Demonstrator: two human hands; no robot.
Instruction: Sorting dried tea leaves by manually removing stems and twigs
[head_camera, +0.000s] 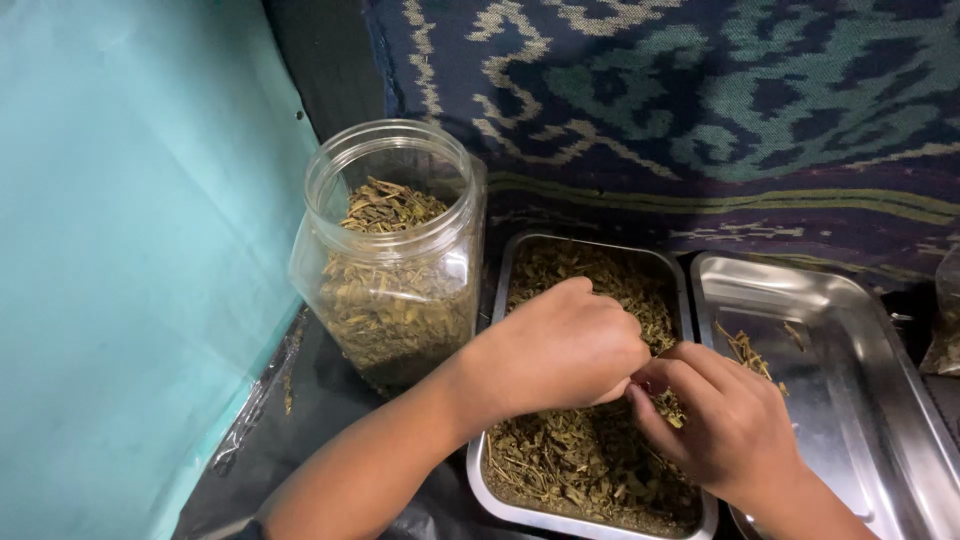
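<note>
Against the teal wall (110, 250) and the patterned blue cloth (700, 90), we are working over a dark tabletop (320, 400). We are keeping two steel trays side by side so that bits can pass across a short gap. The right tray (860, 330) is lying nearly bare, carrying only a few stems (745, 350) near its left wall. The left tray (495, 300) is holding a deep bed of dried herb leaves (580, 460), and both our hands are meeting above its middle. The clear plastic jar (395, 250) is standing open just left of this tray, about two thirds full of the same dried herb, close enough to reach without stretching.

Our left hand (555, 350) is curling knuckles-up over the leaves, fingers bunched toward the right hand; whether it is pinching anything, we cannot tell. Our right hand (725, 420) is closing thumb and fingers loosely on a small tuft of herb (668, 408), lifting it just clear of the bed.
</note>
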